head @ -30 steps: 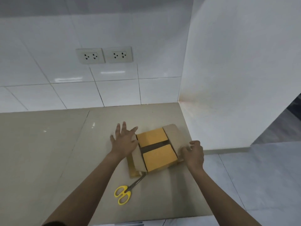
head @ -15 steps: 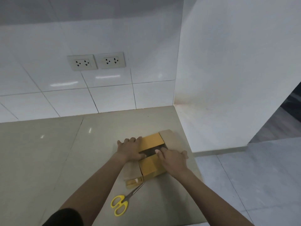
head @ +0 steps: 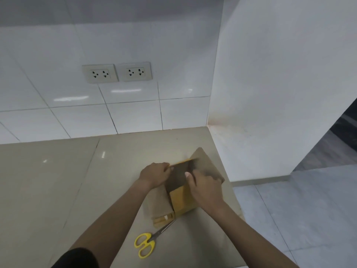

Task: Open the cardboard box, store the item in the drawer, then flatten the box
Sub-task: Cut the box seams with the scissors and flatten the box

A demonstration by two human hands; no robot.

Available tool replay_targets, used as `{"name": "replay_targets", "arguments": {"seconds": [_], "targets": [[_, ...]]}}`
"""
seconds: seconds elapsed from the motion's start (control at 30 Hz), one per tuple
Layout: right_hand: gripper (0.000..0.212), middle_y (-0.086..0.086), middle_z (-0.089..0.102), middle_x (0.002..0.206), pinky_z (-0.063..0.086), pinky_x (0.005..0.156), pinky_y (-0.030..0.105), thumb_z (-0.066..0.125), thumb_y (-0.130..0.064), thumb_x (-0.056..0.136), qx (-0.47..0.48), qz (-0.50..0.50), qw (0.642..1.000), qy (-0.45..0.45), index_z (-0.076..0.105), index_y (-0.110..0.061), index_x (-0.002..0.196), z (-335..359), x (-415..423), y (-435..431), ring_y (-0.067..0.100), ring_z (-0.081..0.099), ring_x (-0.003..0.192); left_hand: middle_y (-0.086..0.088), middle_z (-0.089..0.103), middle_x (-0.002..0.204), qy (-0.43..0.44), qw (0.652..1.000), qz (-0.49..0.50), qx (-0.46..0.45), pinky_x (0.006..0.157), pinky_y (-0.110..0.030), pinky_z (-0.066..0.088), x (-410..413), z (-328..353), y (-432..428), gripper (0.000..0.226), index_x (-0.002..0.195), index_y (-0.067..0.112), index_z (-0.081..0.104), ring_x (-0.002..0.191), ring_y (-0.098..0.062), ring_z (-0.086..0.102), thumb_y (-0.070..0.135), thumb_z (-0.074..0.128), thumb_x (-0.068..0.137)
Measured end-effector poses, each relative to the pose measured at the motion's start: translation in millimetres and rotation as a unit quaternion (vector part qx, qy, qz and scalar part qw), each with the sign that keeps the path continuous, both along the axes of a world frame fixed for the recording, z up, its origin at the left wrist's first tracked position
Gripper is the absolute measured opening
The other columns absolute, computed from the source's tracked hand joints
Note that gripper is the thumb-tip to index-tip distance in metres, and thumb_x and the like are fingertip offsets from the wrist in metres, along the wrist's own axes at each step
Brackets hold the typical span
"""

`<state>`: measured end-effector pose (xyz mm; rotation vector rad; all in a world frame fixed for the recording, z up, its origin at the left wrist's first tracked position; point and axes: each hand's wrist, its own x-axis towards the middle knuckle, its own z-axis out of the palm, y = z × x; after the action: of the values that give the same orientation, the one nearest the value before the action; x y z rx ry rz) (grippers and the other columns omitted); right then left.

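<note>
Both hands have closed in on the cardboard box [head: 182,198] since a second ago, when the left lay spread on the outer flap and the right held the opposite flap; the yellow inner flaps, then nearly shut, now gape over a dark interior. The left hand [head: 154,175] curls over the flap edge at the box's 10 o'clock corner, fingers bent around it. The right hand [head: 205,187] presses down at 3 o'clock, thumb hooked over the opening — its fingers are hidden beyond the hand, so what they pinch I cannot tell.

Sitting toward the bench's [head: 58,190] right end, the box has yellow-handled scissors [head: 147,242] just beside its near corner at 7 o'clock. It looks light and thin-walled — likely to slide or buckle if tugged, so holding the flap creases near the corners seems wisest.

Inside is only shadow; the item cannot be made out. No drawer is in view.
</note>
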<state>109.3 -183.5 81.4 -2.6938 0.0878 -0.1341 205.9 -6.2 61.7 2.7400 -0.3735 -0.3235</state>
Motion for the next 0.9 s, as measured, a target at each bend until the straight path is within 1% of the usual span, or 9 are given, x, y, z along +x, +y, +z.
{"name": "replay_targets", "arguments": {"seconds": [0.13,0.23,0.37,0.5,0.57,0.63,0.7,0.83,0.9], "targets": [[0.025,-0.009,0.055,0.061,0.043,0.070,0.033,0.042,-0.045,0.096,0.048,-0.070,0.996,0.004,0.045,-0.026,0.079,0,-30,-18,0.008,0.051,0.055,-0.006,0.066,0.119,-0.006,1.000,0.025,-0.017,0.083,-0.035,0.047,4,1,7,0.043,0.124,0.031,0.057,0.106,-0.030,0.060,0.050,0.031,0.096],[0.021,-0.005,0.056,0.069,0.035,0.054,0.026,0.053,-0.035,0.090,0.115,-0.146,0.981,0.060,0.045,-0.021,0.075,-10,-43,-41,0.010,0.051,0.059,-0.007,0.068,0.114,0.001,0.998,0.041,-0.041,0.077,-0.034,0.044,8,5,14,0.040,0.121,0.029,0.059,0.104,-0.030,0.060,0.047,0.031,0.098],[0.025,0.009,0.063,0.086,0.045,0.059,0.031,0.066,-0.023,0.080,0.222,-0.201,0.943,0.147,0.047,-0.011,0.090,-18,-31,-62,0.024,0.062,0.075,-0.009,0.065,0.123,0.051,0.992,0.041,-0.111,0.090,-0.035,0.046,9,11,24,0.043,0.132,0.028,0.053,0.111,-0.032,0.057,0.017,0.038,0.094],[0.040,0.012,0.062,0.084,0.049,0.053,0.030,0.064,-0.011,0.082,0.376,-0.211,0.889,0.156,0.039,-0.019,0.112,-9,-8,-74,0.023,0.059,0.060,-0.002,0.064,0.123,0.070,0.981,0.051,-0.172,0.087,-0.032,0.045,6,22,30,0.047,0.122,0.036,0.059,0.109,-0.023,0.057,0.012,0.038,0.088],[0.027,0.011,0.063,0.075,0.048,0.050,0.029,0.060,-0.009,0.084,0.369,-0.169,0.902,0.145,0.052,-0.014,0.108,0,3,-83,0.021,0.057,0.050,0.005,0.067,0.115,0.062,0.974,0.051,-0.213,0.087,-0.033,0.052,4,31,38,0.046,0.109,0.044,0.063,0.105,-0.019,0.060,0.012,0.040,0.086],[0.018,0.012,0.064,0.071,0.047,0.048,0.028,0.057,-0.007,0.084,0.341,-0.114,0.926,0.118,0.064,-0.013,0.100,13,11,-91,0.018,0.053,0.044,0.014,0.067,0.113,0.019,0.974,0.020,-0.224,0.080,-0.018,0.050,2,46,48,0.050,0.104,0.054,0.062,0.103,-0.010,0.061,0.010,0.043,0.088],[0.027,0.007,0.063,0.076,0.046,0.048,0.027,0.054,-0.007,0.086,0.331,-0.081,0.938,0.069,0.066,-0.025,0.102,25,15,-99,0.018,0.052,0.046,0.022,0.062,0.120,-0.054,0.975,-0.028,-0.214,0.087,-0.007,0.044,-3,63,64,0.059,0.111,0.056,0.058,0.108,0.002,0.056,0.004,0.043,0.089],[0.056,0.001,0.061,0.074,0.049,0.053,0.029,0.043,0.000,0.088,0.282,-0.049,0.958,-0.029,0.060,-0.047,0.114,28,7,-110,0.020,0.054,0.053,0.013,0.041,0.145,-0.182,0.972,-0.089,-0.118,0.106,-0.022,0.034,-17,73,99,0.078,0.130,0.048,0.049,0.128,-0.003,0.040,-0.011,0.041,0.081],[0.064,-0.007,0.066,0.094,0.050,0.059,0.023,0.044,0.009,0.086,0.223,-0.026,0.974,-0.039,0.061,-0.046,0.114,10,-5,-104,0.018,0.058,0.064,0.004,0.036,0.153,-0.189,0.974,-0.103,-0.069,0.107,-0.027,0.032,-30,58,109,0.081,0.134,0.046,0.047,0.134,-0.014,0.039,-0.013,0.043,0.079]]}}
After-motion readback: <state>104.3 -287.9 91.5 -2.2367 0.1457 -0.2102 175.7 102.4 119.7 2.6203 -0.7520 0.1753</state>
